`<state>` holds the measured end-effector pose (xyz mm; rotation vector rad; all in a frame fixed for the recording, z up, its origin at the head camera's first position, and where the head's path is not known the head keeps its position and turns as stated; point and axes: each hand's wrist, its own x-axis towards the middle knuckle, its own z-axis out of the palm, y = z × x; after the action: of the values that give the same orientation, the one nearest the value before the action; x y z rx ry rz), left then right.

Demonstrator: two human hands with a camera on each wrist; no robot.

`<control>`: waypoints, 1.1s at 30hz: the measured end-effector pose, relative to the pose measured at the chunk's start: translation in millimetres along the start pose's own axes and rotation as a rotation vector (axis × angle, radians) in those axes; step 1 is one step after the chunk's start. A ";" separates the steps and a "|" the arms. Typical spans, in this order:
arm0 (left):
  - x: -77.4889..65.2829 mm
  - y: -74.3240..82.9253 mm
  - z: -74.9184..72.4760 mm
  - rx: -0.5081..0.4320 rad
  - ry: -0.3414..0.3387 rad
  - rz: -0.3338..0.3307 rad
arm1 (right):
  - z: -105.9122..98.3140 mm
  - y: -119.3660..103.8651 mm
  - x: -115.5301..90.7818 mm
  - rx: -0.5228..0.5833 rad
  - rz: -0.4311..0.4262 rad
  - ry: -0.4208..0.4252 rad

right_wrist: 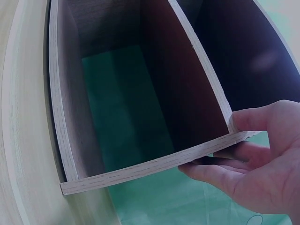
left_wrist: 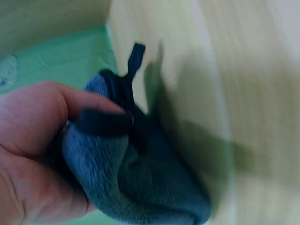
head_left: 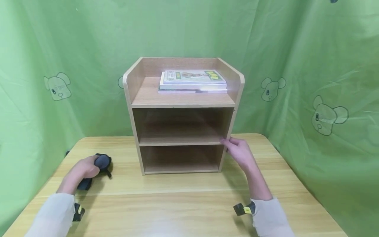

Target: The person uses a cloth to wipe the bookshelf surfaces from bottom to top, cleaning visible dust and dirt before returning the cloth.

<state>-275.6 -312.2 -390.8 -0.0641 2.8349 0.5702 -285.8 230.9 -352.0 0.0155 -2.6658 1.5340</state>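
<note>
At the left of the table, my left hand (head_left: 86,167) grips a bunched dark blue-grey cloth (head_left: 102,162). In the left wrist view the cloth (left_wrist: 154,187) looks plush, with black edging and a short black loop sticking up. A light wooden desk shelf (head_left: 186,106) stands upright at the middle back of the table. My right hand (head_left: 239,152) pinches the front edge of its right side panel, level with the middle board. The right wrist view shows the thumb against the inner side near that board and the fingers (right_wrist: 211,176) around the outside of the panel (right_wrist: 150,166).
Several books (head_left: 193,82) lie stacked flat on the shelf's top level. Two open compartments lie below it. The wooden table (head_left: 165,207) has rounded back corners. A green curtain (head_left: 189,29) with bear drawings hangs behind and on both sides.
</note>
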 end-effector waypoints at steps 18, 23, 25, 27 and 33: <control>-24.8 89.5 11.3 0.113 -0.030 0.241 | 0.3 -1.9 -0.8 0.003 0.017 -0.021; -31.7 107.9 18.3 0.168 -0.106 0.216 | 0.4 -3.3 -1.4 0.001 0.020 -0.019; -34.4 113.2 20.1 0.195 -0.124 0.203 | 0.5 -3.6 -1.7 -0.001 0.021 -0.020; -37.1 117.7 20.7 0.217 -0.137 0.199 | 0.6 -3.8 -1.9 -0.005 0.021 -0.017; -48.3 132.4 19.0 0.224 -0.187 0.242 | 1.5 -4.4 -1.8 -0.002 0.014 -0.015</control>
<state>-236.5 -183.0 -346.0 0.3575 2.7183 0.2832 -283.9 227.3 -349.0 0.0087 -2.6845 1.5409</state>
